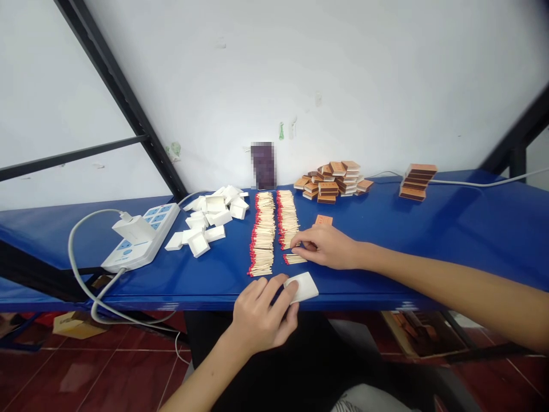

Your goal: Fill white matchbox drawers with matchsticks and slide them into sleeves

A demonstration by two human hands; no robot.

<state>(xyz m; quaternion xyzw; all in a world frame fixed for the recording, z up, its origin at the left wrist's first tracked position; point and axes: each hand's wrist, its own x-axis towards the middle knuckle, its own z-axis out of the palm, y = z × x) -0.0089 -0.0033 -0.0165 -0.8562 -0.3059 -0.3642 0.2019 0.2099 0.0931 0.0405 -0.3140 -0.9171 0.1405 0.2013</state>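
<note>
My left hand [268, 312] grips a white matchbox tray [306, 287] at the shelf's front edge, fingers on top and thumb beneath. Beyond it, my right hand [328, 246] has its fingers pinched on matchsticks at the near end of the right row of matchsticks [286, 214]. Just below those fingertips lies a small separate bunch of matchsticks [294, 259]. A longer row of matchsticks [263, 234] runs alongside on the left, red heads facing left. Partly covered by my right hand is an orange matchbox sleeve [323, 220].
White trays [214, 212] lie heaped at the left, near a power strip [146, 237] with a plugged-in charger. Matchboxes [337, 182] are piled at the back, and a stack of matchboxes [418, 182] leans farther right. A blurred dark object [263, 166] stands against the wall.
</note>
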